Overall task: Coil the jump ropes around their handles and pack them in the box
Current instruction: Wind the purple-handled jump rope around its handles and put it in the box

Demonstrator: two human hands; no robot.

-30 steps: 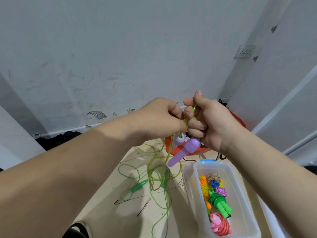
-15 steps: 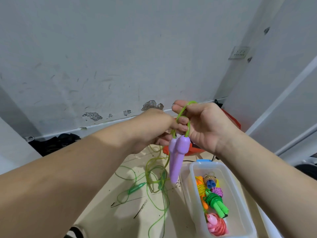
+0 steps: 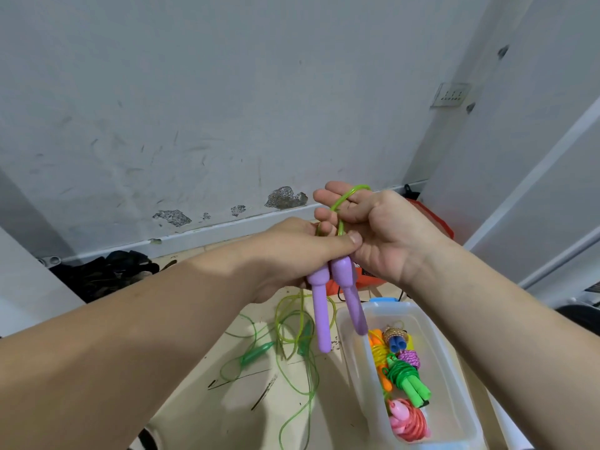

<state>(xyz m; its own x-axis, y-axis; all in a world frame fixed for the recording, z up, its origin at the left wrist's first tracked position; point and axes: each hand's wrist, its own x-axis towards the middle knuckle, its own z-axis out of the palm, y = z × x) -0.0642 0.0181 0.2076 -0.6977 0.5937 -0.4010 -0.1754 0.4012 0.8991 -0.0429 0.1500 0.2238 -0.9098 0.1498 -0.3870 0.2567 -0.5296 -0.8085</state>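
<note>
Both hands are raised together above the far part of the tabletop (image 3: 227, 423), touching each other.

Left hand (image 3: 292, 251): fingers curled round the tops of the two purple handles (image 3: 319, 306), thumb pressed across them. The handles hang side by side, touching at their thick ends and tips down. The right one's tip is over the box's far left corner.

Right hand (image 3: 383, 235): fingers curled round the yellow-green rope (image 3: 350, 193), which rises from the handle tops and loops over the fingers. The rest of this rope appears to drop behind the left hand onto the tabletop. The exact run is hidden.

Box (image 3: 352, 368): clear plastic, lid off, standing along the right edge of the tabletop. It holds a row of coiled bundles:
- an orange and yellow bundle (image 3: 378, 352) against the left wall
- a tan coil on blue handles (image 3: 397, 341) at the far end
- a small purple coil (image 3: 409, 357) just beside it
- a green bundle (image 3: 409, 381) at the middle
- a pink and red bundle (image 3: 409, 423) at the near end

A green-handled rope (image 3: 256, 352) lies loose and tangled left of the box, near the middle of the tabletop. Its strands cross those of the yellow-green rope.

Thin dark slivers (image 3: 263, 394) lie nearer the front edge. A red object (image 3: 431, 219) shows behind the right hand. Dark cloth (image 3: 107, 271) lies at the foot of the wall, beyond the far left corner.
</note>
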